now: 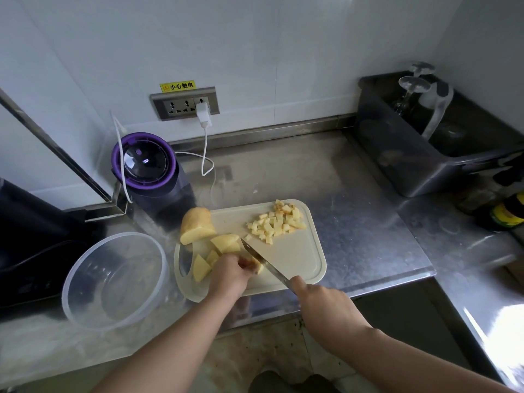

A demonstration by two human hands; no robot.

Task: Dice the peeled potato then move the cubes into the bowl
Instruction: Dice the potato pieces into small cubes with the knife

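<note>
I am gripping the knife [266,263] in my right hand [320,304], fingers curled round it, blade running near right to far left. My left hand [231,275] is pinning a potato piece [257,267] to the cutting board [300,256], fingers curled over it; its long axis is hidden. I am judging it firm, wet, slippery, so I am holding from above, fingertips tucked back. The bowl [113,282] is sitting left on the bench [354,222]. Farther off, the large chunk [195,224] is pointing its rounded end away; the cubes [276,222] are lying far right.
</note>
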